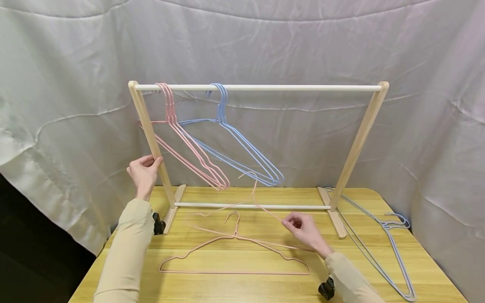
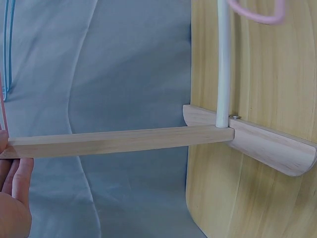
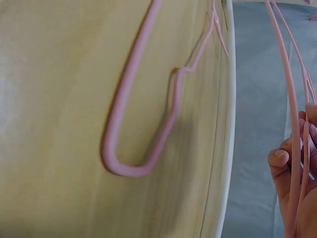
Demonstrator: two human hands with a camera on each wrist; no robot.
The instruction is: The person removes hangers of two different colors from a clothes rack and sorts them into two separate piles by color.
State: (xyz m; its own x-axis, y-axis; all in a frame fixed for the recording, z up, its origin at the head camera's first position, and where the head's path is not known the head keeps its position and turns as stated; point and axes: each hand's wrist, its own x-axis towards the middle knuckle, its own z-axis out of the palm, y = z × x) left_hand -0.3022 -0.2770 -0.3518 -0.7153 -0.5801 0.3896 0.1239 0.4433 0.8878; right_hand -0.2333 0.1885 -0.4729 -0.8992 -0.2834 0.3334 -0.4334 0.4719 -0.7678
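Observation:
My left hand (image 1: 143, 173) holds the left wooden post (image 1: 147, 122) of a clothes rack, thumb on one side and fingers on the other. My right hand (image 1: 303, 229) pinches a pink hanger (image 1: 267, 211) by its shoulder, raised and tilted with its hook toward the rack. In the right wrist view, the held hanger's pink wire (image 3: 293, 99) passes the fingers. Below it, another pink hanger (image 1: 235, 272) lies flat on the table, hook away from me. Several pink hangers (image 1: 202, 153) hang from the white rail at the left, with blue hangers (image 1: 251, 145) beside them.
The rack's white top rail (image 1: 303, 88) spans to the right post (image 1: 358, 147). A lower white bar (image 1: 295, 206) runs close above the table (image 1: 212, 290). Blue hangers (image 1: 395, 252) lie at the table's right side, by the rack foot (image 1: 337, 223). A grey curtain (image 1: 303, 46) hangs behind.

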